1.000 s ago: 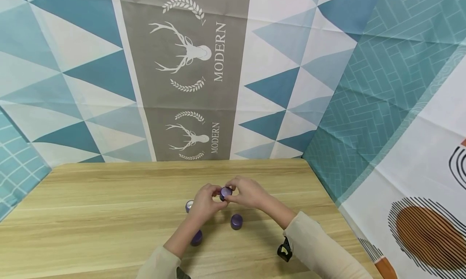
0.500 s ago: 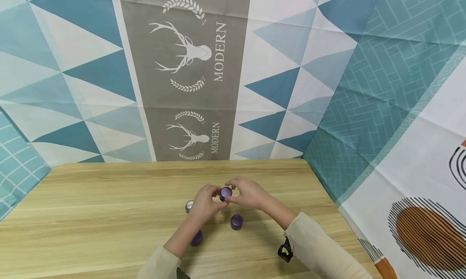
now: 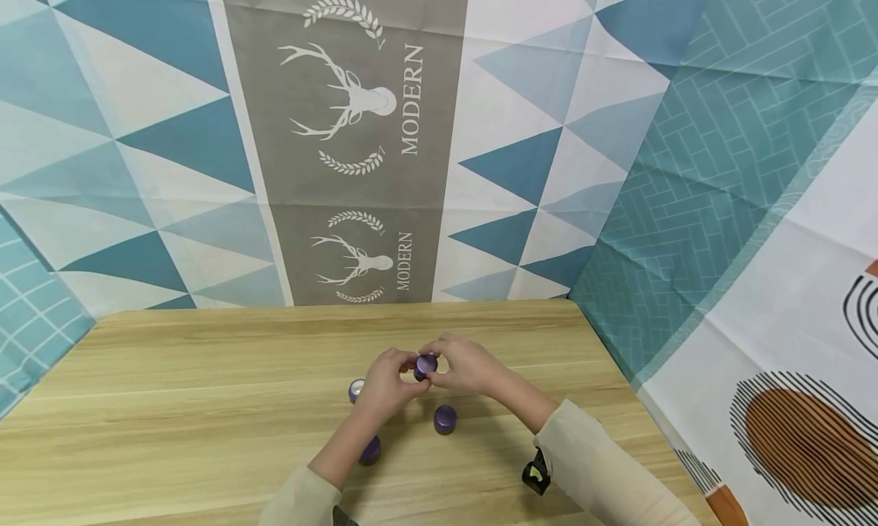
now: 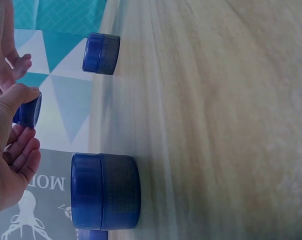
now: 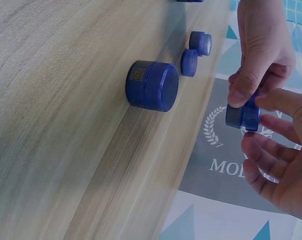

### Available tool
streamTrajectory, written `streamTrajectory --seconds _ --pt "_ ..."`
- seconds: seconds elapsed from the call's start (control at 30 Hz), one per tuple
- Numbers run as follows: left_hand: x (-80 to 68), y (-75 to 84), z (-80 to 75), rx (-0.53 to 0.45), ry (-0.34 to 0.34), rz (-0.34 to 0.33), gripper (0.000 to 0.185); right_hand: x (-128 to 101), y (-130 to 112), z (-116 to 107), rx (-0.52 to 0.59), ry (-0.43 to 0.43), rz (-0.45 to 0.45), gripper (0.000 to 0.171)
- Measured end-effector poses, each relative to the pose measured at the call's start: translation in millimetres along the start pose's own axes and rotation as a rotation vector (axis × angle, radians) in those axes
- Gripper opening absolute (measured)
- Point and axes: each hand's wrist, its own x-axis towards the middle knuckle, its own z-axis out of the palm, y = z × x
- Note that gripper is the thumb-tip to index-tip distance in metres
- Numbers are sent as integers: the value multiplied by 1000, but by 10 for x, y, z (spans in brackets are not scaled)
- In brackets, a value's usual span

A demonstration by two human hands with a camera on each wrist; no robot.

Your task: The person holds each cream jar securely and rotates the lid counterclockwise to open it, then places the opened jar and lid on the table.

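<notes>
- An open jar sits just left of the left hand, its pale inside facing up; beside it in the right wrist view lies what looks like a loose lid, perhaps set there to keep the pair together.
- A closed jar stands upright nearer the person, below the left forearm and apart from the hand, seemingly parked out of the work.
- The left hand pinches the base of the held jar between thumb and fingers, apparently to steady it.
- That jar, lid on, is raised between the two hands above the wooden table, likely so both can reach around it.
- A second closed jar stands upright on the near side of both hands.
- The right hand pinches the held jar's lid end from the right, a grip suited to turning.
</notes>
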Motion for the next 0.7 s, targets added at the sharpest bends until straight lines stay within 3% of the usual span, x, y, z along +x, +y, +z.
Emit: streamTrajectory --seconds 0.23,0.47,0.7 --pt "-5 14 -7 2 -18 -29 35 6 -2 4 13 8 46 40" --pt "-6 15 -3 6 -20 -30 33 8 -10 3 -4 7 24 35" --pt "-8 18 -10 7 -27 -34 36 17 -29 7 -4 -17 47 42"
